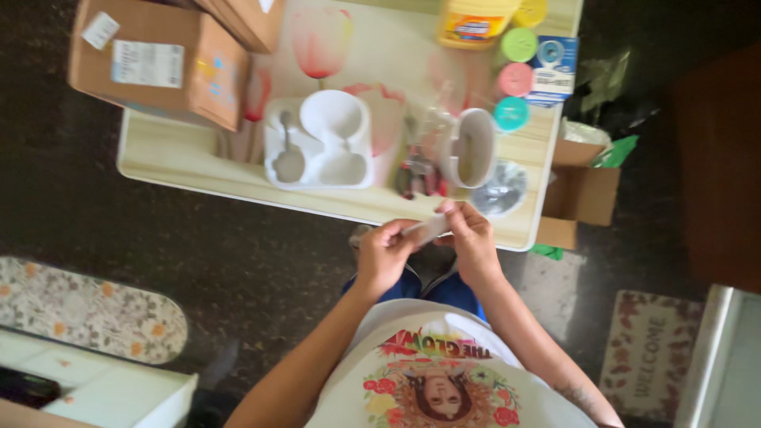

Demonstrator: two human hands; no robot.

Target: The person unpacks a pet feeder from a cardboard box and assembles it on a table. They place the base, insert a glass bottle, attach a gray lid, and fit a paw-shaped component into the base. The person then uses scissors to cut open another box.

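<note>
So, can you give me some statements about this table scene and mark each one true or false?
1. Both hands, the left hand and the right hand, hold one small pale piece between them. True.
2. The white tray lies on the floor. False: it lies on the table.
3. A spoon lies in the tray. True.
4. The white mug is in the left hand. False: it is on the table, beyond the hands, untouched.
5. A cardboard box sits at the table's corner, far from the hands. True.
6. The round coloured lids are stacked on the tray. False: they sit in a row near the table's other end.
</note>
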